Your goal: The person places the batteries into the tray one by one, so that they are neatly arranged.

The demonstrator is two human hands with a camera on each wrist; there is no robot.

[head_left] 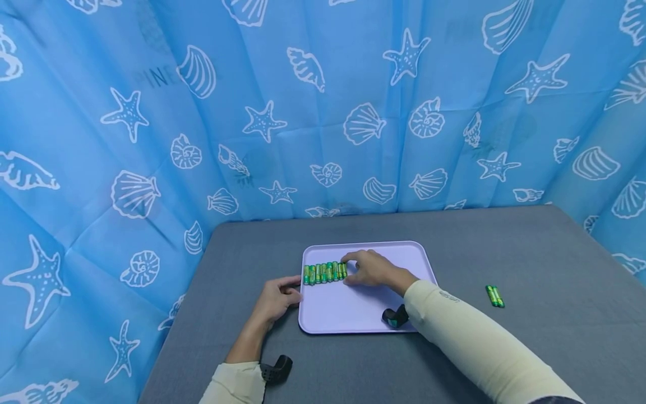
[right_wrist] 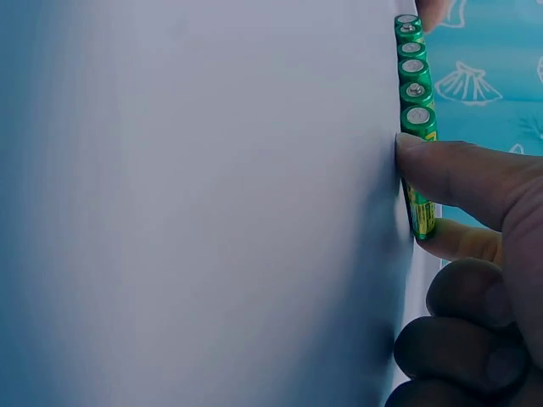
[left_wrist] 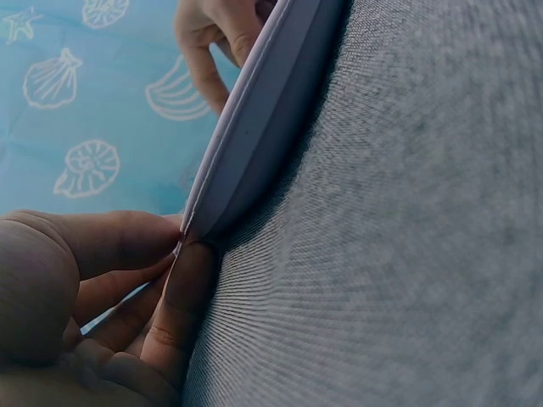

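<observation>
A pale lilac tray (head_left: pixel 348 314) lies on the grey cloth, with a row of green and yellow batteries (head_left: pixel 323 273) side by side near its left edge. At the right end of that row, my right hand (head_left: pixel 372 269) pinches the end battery (right_wrist: pixel 422 208) lengthwise, thumb at one end and index finger at the other. The other fingers of that hand are curled in. My left hand (head_left: pixel 275 300) holds the tray's left rim; in the left wrist view the thumb and a finger meet at the rim (left_wrist: pixel 216 161).
Two more batteries (head_left: pixel 495 296) lie together on the grey tabletop (head_left: pixel 545 264), right of the tray. A blue curtain (head_left: pixel 313 140) with white shells and starfish hangs behind the table. Each wrist bears a black camera (head_left: pixel 276 370).
</observation>
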